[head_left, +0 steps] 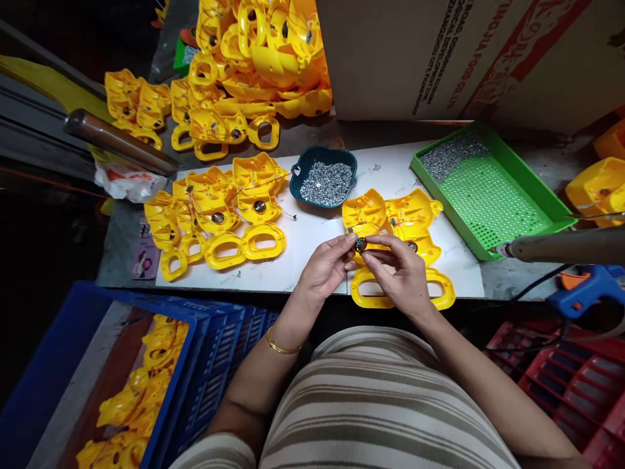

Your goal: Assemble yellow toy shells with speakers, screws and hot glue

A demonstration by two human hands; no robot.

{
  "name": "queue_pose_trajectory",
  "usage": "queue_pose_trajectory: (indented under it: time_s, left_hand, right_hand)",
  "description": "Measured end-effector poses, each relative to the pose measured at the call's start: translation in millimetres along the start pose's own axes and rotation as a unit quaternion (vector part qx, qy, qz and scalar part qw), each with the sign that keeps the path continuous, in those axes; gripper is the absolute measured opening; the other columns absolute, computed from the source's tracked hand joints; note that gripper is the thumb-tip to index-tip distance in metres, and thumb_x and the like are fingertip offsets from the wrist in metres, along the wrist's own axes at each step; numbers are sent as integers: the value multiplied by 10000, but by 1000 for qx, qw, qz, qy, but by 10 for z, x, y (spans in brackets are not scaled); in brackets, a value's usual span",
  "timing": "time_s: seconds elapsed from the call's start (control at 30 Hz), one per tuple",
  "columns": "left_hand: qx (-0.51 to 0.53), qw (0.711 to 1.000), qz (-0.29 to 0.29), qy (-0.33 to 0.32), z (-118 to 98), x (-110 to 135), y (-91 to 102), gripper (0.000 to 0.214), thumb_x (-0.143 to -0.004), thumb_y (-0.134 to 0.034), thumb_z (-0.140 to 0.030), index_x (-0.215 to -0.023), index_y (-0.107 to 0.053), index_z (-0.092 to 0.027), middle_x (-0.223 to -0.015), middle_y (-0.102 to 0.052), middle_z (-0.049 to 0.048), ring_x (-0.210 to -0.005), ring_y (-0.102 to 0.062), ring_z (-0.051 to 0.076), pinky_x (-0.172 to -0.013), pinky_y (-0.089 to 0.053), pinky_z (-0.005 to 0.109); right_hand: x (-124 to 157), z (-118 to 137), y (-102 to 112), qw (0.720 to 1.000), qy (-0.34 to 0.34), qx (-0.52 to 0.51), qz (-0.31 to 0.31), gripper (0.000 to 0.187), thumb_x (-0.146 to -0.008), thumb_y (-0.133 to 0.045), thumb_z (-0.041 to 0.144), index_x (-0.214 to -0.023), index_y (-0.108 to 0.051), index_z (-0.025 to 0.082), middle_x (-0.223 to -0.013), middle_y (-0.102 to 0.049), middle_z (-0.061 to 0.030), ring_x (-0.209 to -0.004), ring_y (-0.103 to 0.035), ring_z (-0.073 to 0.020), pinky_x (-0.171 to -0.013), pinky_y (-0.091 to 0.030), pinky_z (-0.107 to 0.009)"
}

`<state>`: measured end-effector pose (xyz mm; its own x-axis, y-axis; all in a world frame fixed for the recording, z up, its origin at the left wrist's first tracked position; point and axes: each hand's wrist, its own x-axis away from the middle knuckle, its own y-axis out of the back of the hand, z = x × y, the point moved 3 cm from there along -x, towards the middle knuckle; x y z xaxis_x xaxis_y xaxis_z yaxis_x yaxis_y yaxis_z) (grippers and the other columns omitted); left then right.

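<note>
My left hand (326, 268) and my right hand (398, 272) meet over the table's front edge, and together they pinch a small round dark part (360, 244) with thin wires. Just beyond the fingers lie two open yellow plastic shell halves (390, 218) with looped handles. A dark teal bowl (319, 158) full of small silver screws stands a little farther back, to the left of the shells.
More yellow shells (219, 212) lie at left, and a big heap (254, 58) behind. A green tray (488, 189) with screws sits at right before a cardboard box (463, 52). A soldering iron (561, 246) and blue glue gun (586, 293) are at right. Blue crate (122, 378) of shells lower left.
</note>
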<state>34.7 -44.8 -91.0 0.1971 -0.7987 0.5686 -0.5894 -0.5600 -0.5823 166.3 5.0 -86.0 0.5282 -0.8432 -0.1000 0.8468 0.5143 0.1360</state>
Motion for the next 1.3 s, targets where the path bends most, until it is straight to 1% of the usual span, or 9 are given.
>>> queue_pose_trajectory:
  time_s: [0.17,0.33,0.47,0.57,0.67,0.73,0.83,1.07,1.3]
  left_hand:
    - [39,999,12,8,93,-8,20,280,-638,-870,-268,-788,-698,-107,-698,-623,-4,-594,-508,48,-471,-355,139]
    - [36,999,7,-14,134,11,-20,305,-631,-870,-301,-802,-706,-108,-729,-631,2,-609,-500,45,-478,-344,142]
    - [-50,996,-13,-66,88,35,-3,292,-646,-847,-371,-758,-712,-138,-728,-622,-7,-591,-484,48,-479,-347,150]
    - [-264,939,-61,-212,-27,58,80,225,-754,-762,-353,-880,-747,-166,-795,-656,11,-630,-520,74,-560,-423,183]
    - [-470,806,-96,-346,-77,79,148,244,-845,-659,-276,-1060,-730,-184,-829,-636,21,-662,-531,90,-659,-468,213]
    - [-540,740,-107,-387,-51,85,180,266,-874,-609,-247,-1115,-704,-187,-882,-603,30,-712,-551,100,-708,-491,226]
    - [-589,688,-119,-408,20,92,195,336,-872,-604,-247,-1199,-645,-183,-1035,-559,64,-864,-586,137,-796,-518,265]
    - [-678,638,-94,-353,179,45,193,604,-845,-662,-272,-1391,-437,-148,-1148,-612,124,-1037,-587,238,-949,-496,405]
    - [-652,673,-73,-341,235,-1,214,612,-865,-582,-185,-1433,-353,-175,-1323,-576,117,-1108,-609,202,-943,-528,330]
  right_hand:
    - [-19,-25,-50,1000,7,-19,-17,213,-844,-664,324,-1035,-637,234,-1046,-646,-41,-877,-692,-148,-821,-635,-323]
    - [-18,13,-11,995,53,60,-63,165,-836,-675,283,-996,-678,246,-973,-677,-54,-900,-673,-177,-793,-620,-343]
    - [-33,29,46,989,83,103,-72,146,-848,-662,259,-989,-697,242,-944,-682,-57,-906,-668,-183,-758,-602,-333]
    - [-71,3,108,984,66,162,-28,155,-869,-633,290,-1004,-697,247,-968,-659,-59,-857,-662,-174,-686,-584,-306]
    - [-107,-21,146,956,53,286,18,185,-890,-601,311,-1033,-696,241,-986,-644,-69,-801,-640,-176,-631,-526,-305]
    - [-128,-34,133,927,39,370,42,205,-897,-585,322,-1046,-696,235,-985,-644,-77,-782,-627,-191,-566,-454,-304]
    - [-156,-40,69,884,12,461,81,208,-898,-578,346,-1034,-700,247,-961,-647,-74,-762,-607,-202,-482,-297,-290]
    - [-178,19,-5,833,-21,537,134,260,-948,-471,343,-1045,-691,245,-1014,-638,-75,-851,-583,-197,-521,-195,-284]
    - [-179,24,-20,818,-39,552,159,294,-964,-435,344,-1099,-679,251,-1030,-636,-71,-901,-569,-202,-523,-187,-295]
